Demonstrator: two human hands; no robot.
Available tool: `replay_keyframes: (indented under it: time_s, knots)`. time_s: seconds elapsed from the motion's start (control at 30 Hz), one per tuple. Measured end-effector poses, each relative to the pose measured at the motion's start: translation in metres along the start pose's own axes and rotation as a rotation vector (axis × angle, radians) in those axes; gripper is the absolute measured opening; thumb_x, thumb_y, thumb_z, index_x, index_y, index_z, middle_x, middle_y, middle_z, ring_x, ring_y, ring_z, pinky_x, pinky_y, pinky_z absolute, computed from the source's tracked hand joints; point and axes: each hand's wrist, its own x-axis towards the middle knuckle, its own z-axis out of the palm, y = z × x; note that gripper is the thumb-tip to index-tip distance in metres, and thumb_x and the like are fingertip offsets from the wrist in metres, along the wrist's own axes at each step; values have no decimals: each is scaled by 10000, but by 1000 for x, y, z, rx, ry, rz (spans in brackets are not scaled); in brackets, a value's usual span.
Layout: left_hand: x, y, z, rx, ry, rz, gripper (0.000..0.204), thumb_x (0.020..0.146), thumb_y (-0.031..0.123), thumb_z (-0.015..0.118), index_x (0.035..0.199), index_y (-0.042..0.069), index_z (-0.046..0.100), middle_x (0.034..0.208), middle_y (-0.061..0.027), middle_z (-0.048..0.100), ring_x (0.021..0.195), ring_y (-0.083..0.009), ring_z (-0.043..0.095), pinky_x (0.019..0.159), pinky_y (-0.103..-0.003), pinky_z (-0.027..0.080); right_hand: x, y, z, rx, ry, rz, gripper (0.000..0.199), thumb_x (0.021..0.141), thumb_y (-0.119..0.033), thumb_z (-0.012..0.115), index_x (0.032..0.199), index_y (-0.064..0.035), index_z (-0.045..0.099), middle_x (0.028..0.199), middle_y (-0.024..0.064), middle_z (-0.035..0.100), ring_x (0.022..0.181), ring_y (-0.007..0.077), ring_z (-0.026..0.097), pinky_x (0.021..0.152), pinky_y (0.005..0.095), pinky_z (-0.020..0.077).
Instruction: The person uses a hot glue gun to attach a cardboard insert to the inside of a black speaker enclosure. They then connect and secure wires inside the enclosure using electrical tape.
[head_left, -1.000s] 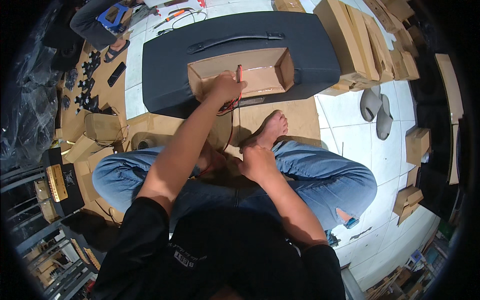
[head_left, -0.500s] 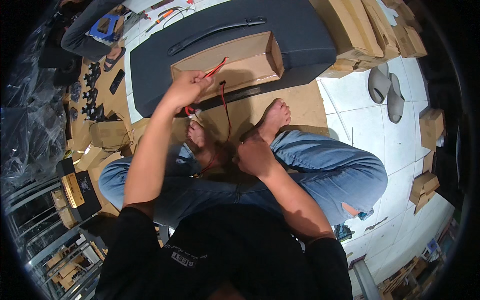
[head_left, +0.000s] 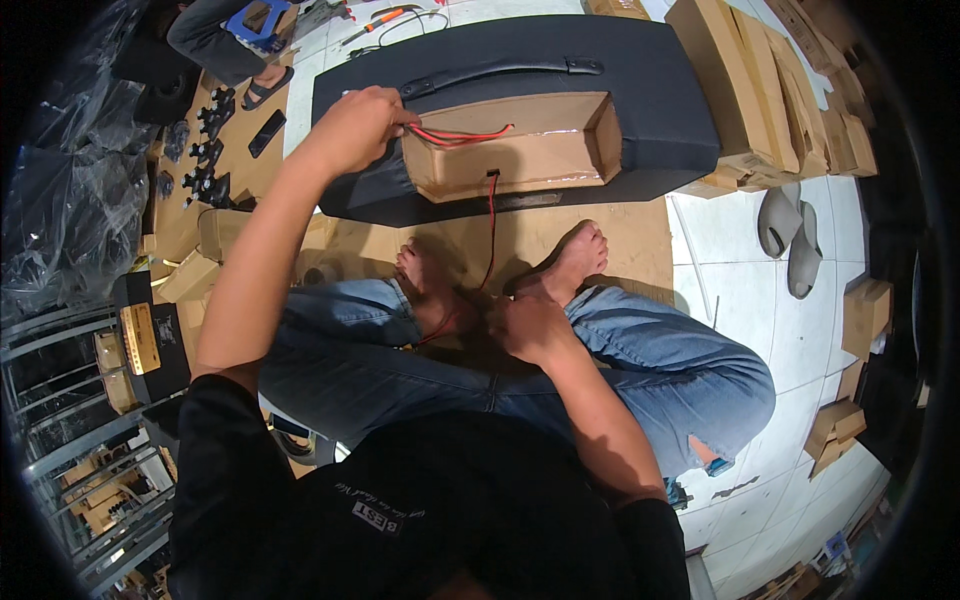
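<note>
A black box like a speaker cabinet (head_left: 660,110) lies across the floor in front of my feet, a brown-walled rectangular recess (head_left: 600,140) open in its upper face. My left hand (head_left: 362,128), over the recess's left end, pinches a red and black wire pair (head_left: 460,137) that comes out of a hole in the recess. A second red and black wire (head_left: 492,225) leaves a lower hole and runs down between my feet. Near my right foot, my right hand (head_left: 530,325) is closed with fingers curled; what it holds, if anything, is hidden.
A black strap handle (head_left: 500,72) sits beside the recess. Tall cardboard boxes (head_left: 735,95) stand at the far right, near grey slippers (head_left: 790,235). Black parts (head_left: 208,155) and a phone (head_left: 267,133) lie at left, by another person's sandaled foot (head_left: 268,82).
My left hand has moved left, drawing the red and black wires sideways across the recess. The view has shifted, so the cabinet appears farther right. My right hand remains closed near the right foot.
</note>
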Motion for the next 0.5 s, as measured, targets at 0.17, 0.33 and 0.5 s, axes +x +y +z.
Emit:
replay_keyframes:
  time_s: [0.17, 0.33, 0.5]
  knots:
    - [-29, -19, 34, -103, 319, 101, 285, 926, 123, 688, 1205, 133, 748, 1098, -75, 667, 1115, -295, 637, 1178, -499, 404, 2, 2, 6, 60, 27, -20, 317, 890, -314, 718, 1061, -47, 705, 1026, 200, 726, 994, 402, 712, 837, 509, 575]
    - [-48, -32, 51, -170, 440, 117, 322, 906, 128, 718, 1228, 132, 733, 1211, -66, 659, 1231, -289, 599, 1211, -510, 364, 3, 4, 16, 52, 93, -111, 320, 885, -302, 723, 1067, -41, 689, 1011, 213, 718, 986, 405, 709, 832, 508, 574]
    - [-53, -34, 54, -155, 512, 130, 367, 882, 90, 732, 1245, 139, 726, 1309, -62, 649, 1324, -301, 558, 1223, -526, 347, 6, 0, 12, -5, 29, -92, 344, 899, -301, 711, 1121, -40, 670, 1026, 221, 717, 992, 396, 711, 851, 503, 573]
